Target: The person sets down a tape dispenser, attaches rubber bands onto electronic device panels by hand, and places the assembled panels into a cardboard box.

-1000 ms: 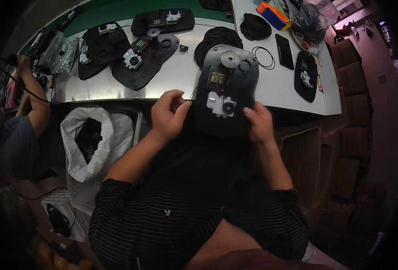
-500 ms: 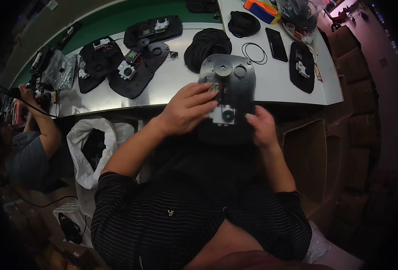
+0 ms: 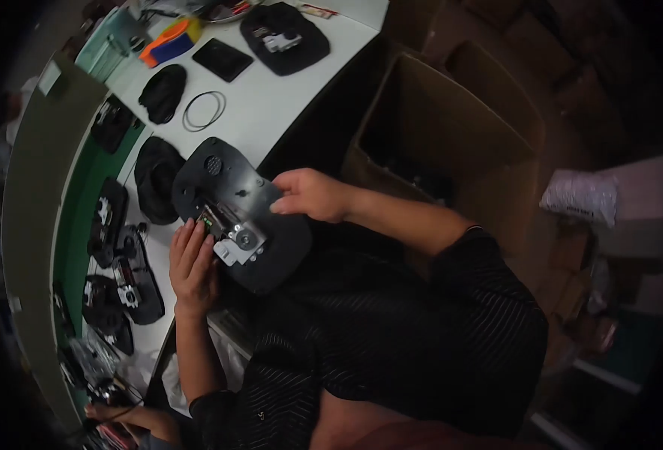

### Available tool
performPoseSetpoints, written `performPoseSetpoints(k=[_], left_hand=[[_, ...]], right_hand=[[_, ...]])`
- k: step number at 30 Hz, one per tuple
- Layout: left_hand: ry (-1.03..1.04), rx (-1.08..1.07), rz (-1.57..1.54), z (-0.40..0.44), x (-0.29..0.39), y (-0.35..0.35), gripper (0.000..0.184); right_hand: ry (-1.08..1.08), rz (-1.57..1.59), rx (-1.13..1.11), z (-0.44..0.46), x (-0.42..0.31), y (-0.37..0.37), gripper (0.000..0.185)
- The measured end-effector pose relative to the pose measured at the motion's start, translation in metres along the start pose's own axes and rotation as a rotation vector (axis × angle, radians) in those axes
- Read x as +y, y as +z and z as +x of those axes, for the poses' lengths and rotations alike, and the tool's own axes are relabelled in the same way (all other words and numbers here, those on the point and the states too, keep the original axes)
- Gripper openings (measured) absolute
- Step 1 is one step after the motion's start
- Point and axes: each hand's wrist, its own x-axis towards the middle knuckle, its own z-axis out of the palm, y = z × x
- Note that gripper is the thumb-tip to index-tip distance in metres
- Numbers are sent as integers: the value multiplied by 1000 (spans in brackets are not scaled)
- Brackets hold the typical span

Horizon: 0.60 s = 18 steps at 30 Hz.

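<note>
A black rounded panel (image 3: 280, 247) is tilted in front of me, held between both hands. It carries a round grille (image 3: 212, 165), a white module with a dark round centre (image 3: 246, 238) and a small green circuit board (image 3: 207, 223). My left hand (image 3: 194, 266) is closed on the panel's left side, fingertips beside the circuit board and white module. On the opposite edge, my right hand (image 3: 309, 196) grips with the thumb on top; its other fingers are partly hidden beneath.
Similar black panels (image 3: 145, 289) lie along the white table (image 3: 271, 97). Near them are a black cable bundle (image 3: 156, 180), thin black rings (image 3: 204, 111), a phone (image 3: 222, 59) and an orange-and-blue roll (image 3: 172, 41). An open cardboard box (image 3: 451, 112) stands to the right. A co-worker's arm (image 3: 140, 420) shows lower left.
My view has swung right, so the table now lies to the left. The panel has turned and tilted in my hands. The round disc near its top no longer shows.
</note>
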Motion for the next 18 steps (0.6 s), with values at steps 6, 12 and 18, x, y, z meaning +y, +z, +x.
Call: performPoseSetpoints(k=[6, 12, 18], left_hand=[[95, 17, -60, 24, 24, 11, 35], [-15, 25, -231, 41, 28, 30, 36], [-246, -85, -381, 40, 25, 43, 40]], right_hand=[[-65, 123, 132, -53, -18, -41, 23], [-126, 120, 421, -158, -42, -121, 24], [-54, 116, 718, -254, -23, -212, 25]])
